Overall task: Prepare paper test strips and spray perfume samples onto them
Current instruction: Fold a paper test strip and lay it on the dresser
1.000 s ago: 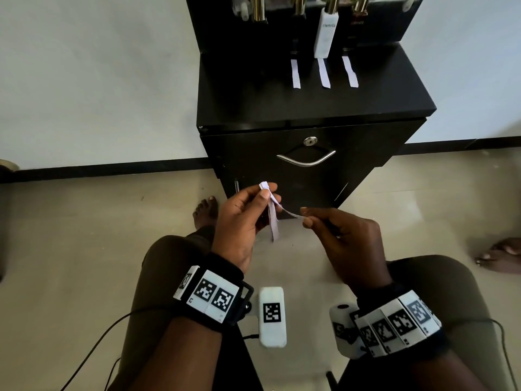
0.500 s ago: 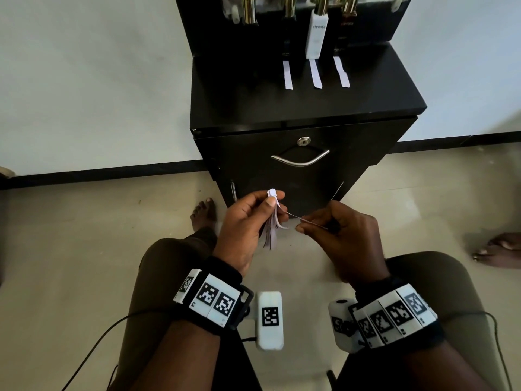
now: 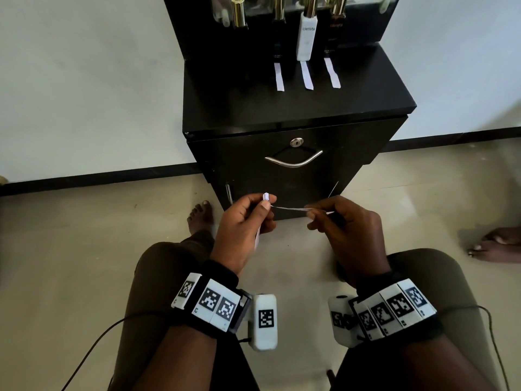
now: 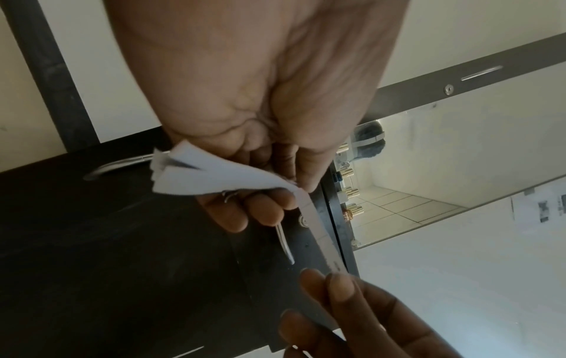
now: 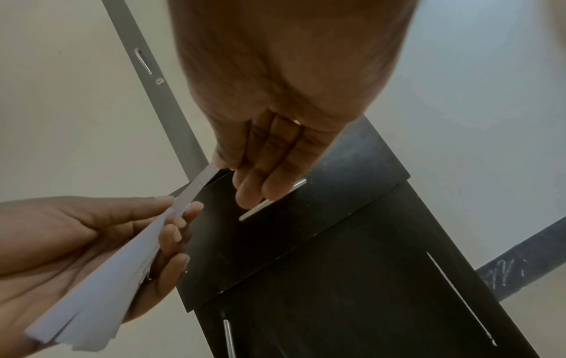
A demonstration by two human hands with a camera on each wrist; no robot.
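My left hand (image 3: pixel 260 206) pinches a bunch of white paper strips (image 5: pixel 101 288) near their top; the bunch fans out below the fingers (image 4: pixel 196 176). One single strip (image 3: pixel 287 208) stretches level from that bunch to my right hand (image 3: pixel 311 213), which pinches its other end between thumb and forefinger (image 5: pixel 223 164). Both hands hover over my lap, in front of the black cabinet (image 3: pixel 296 114). On the cabinet top lie three white strips (image 3: pixel 306 74), each below a perfume bottle; the white bottle (image 3: pixel 306 35) stands in the middle.
Several gold-capped bottles (image 3: pixel 238 11) line the cabinet's back against a mirror. The drawer front carries a lock and a curved metal handle (image 3: pixel 293 162). Another person's foot (image 3: pixel 496 246) rests on the tiled floor at right; my own foot (image 3: pixel 200 215) is beside the cabinet.
The right hand has drawn one strip sideways out of the bunch, so it now spans level between the hands. The hands have moved further apart.
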